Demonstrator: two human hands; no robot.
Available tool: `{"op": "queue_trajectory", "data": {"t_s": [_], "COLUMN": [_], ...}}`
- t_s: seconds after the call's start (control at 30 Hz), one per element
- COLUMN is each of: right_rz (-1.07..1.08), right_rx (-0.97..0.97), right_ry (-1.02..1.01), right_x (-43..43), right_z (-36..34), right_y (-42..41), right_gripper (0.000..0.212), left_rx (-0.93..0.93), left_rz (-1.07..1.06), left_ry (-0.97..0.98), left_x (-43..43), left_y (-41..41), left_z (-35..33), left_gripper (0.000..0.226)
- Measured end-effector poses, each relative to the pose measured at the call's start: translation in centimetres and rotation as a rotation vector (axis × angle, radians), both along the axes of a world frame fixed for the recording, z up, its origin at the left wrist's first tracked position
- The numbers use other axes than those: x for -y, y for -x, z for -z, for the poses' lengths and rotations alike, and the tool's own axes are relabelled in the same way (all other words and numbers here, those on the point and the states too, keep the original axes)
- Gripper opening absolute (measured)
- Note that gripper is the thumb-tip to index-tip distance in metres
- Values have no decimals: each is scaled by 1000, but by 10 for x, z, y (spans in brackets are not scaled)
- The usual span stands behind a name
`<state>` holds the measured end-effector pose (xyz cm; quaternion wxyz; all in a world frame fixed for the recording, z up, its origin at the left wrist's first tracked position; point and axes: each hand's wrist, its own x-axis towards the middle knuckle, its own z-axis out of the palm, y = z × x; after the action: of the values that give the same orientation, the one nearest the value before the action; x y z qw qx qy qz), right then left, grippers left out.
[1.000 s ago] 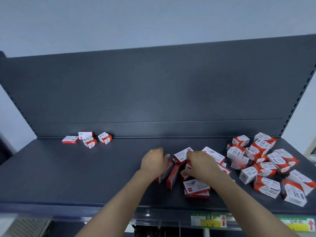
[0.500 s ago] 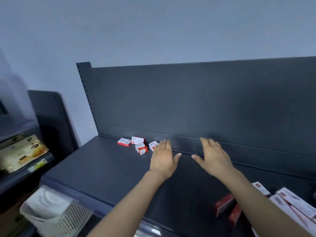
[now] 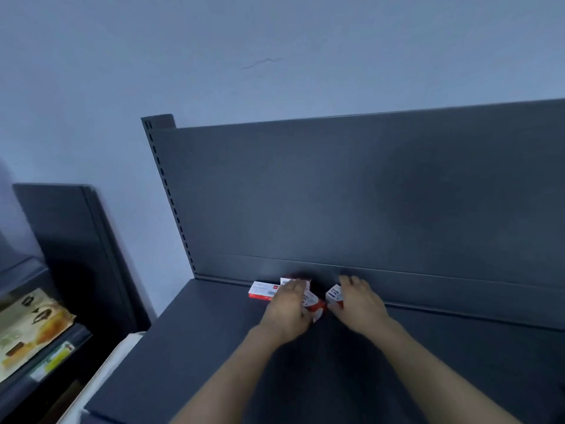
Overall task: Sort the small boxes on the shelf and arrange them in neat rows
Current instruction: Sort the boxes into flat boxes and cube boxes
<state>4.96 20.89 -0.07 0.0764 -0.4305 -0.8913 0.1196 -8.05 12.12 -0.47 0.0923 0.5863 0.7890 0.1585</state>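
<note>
Half hid small red-and-white cardboard boxes beneath left hand and right hand, grips blurred beyond telling, at twelve o'clock against the back edge of the dark grey metal shelf, its deck stretching toward six.

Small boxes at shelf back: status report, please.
Left hand, right hand on small boxes, grip unclear. Cluster loose by back panel, no row yet. Nothing blocking.

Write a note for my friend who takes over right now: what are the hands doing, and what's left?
Left hand: resting over the boxes at the back left of the shelf; grip unclear.
Right hand: touching the rightmost box; grip unclear.
Done: no neat row in view yet; these boxes lie crooked.
Left: straighten them into a row, probably along the back.
</note>
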Motion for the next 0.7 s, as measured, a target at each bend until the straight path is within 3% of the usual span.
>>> {"op": "queue_trajectory", "data": {"t_s": [0.27,0.53,0.7], "right_rz": [103,159,188], "right_rx": [59,33,-17], "right_ry": [53,46,83], "right_x": [-12,-17,-12], "right_z": [21,30,31], "right_y": [23,29,27], "right_gripper": [43,39,38], "left_rx": [-1,-134,2], "left_rz": [256,245,200], "left_ry": [58,141,176], "left_x": [-25,-31,-30], "left_y": [14,24,21], "left_z": [17,25,22], "left_gripper": [49,44,48]}}
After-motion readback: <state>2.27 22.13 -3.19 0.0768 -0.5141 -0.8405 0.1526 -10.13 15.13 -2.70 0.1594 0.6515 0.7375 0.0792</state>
